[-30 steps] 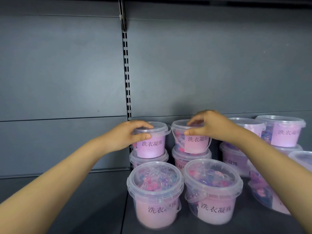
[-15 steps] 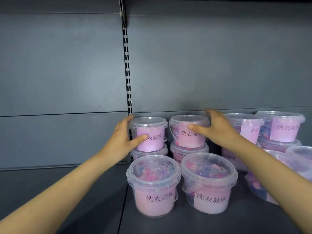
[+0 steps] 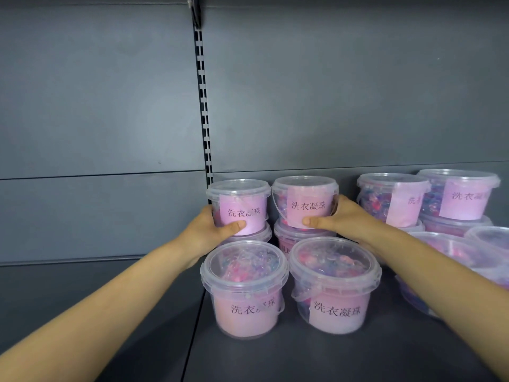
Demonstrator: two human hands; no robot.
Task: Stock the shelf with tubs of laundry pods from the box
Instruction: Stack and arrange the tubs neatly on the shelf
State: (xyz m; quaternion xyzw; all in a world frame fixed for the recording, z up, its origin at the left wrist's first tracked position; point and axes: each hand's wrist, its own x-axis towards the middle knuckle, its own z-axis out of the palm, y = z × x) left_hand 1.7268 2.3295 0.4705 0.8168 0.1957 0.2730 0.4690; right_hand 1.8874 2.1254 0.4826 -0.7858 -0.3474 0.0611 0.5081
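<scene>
- L: left hand (image 3: pixel 209 234) grips the top-left tub (image 3: pixel 243 205). Thumb lies across the lower edge of the pink label, fingers curl round the tub's left side and are mostly out of sight.
- R: right hand (image 3: pixel 345 219) grips the top-right tub (image 3: pixel 305 202). Thumb on the bottom of the label, fingers wrapped round the tub's right side.
- Landmark = slotted upright (image 3: pixel 203 106) on the back panel (image 3: pixel 344 92).
- Top-left tub is at the upright's foot, just right of it. Top-right tub is next over to the right. Their walls are just beside each other; can't tell if touching.
- Both held tubs upright, lids on, labels facing cam.
- Each sits on another tub: lower-left tub (image 3: pixel 257 235) and lower-right tub (image 3: pixel 289 239). Both mostly hidden by the hands + front row.
- Front-left tub (image 3: pixel 245 293) and front-right tub (image 3: pixel 334 290) are nearer cam than the upright's foot, slightly right of its line, side by side. Clear lids, pink/blue pods visible through them.
- Further right of the upright: right-side stacks (image 3: pixel 394 199), 2 labelled tubs on top w/ tubs under them. R wrist sits in the gap before them.
- Farthest right of the upright, at frame edge: edge tubs (image 3: pixel 473 260), blurred, partly cut off, count unclear.
- All on the dark grey shelf (image 3: pixel 303 359). A deck seam runs toward cam from the upright's foot.
</scene>
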